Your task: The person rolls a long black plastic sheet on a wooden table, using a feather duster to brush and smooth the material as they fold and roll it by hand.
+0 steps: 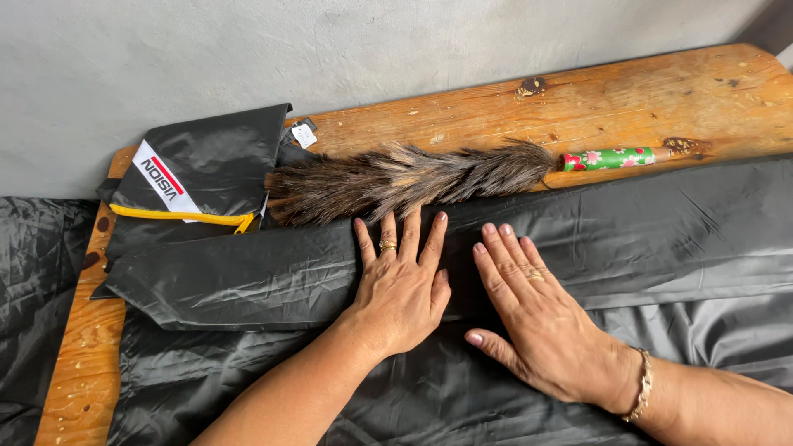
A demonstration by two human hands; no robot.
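Observation:
A long sheet of shiny black fabric (661, 239) lies spread along a wooden bench, with a folded edge running left to right. My left hand (401, 285) lies flat on the fold, palm down, fingers spread, a ring on one finger. My right hand (537, 318) presses flat on the fabric just beside it, wearing a ring and a bracelet. Neither hand grips anything. A brown feather duster (405, 182) with a green flowered handle (607, 158) lies just beyond my fingertips.
The wooden bench (578, 99) stands against a grey wall (330, 49). A black pouch (206, 165) with a yellow zip and a white patch rests at the bench's left end. More black fabric (33, 289) hangs off to the left.

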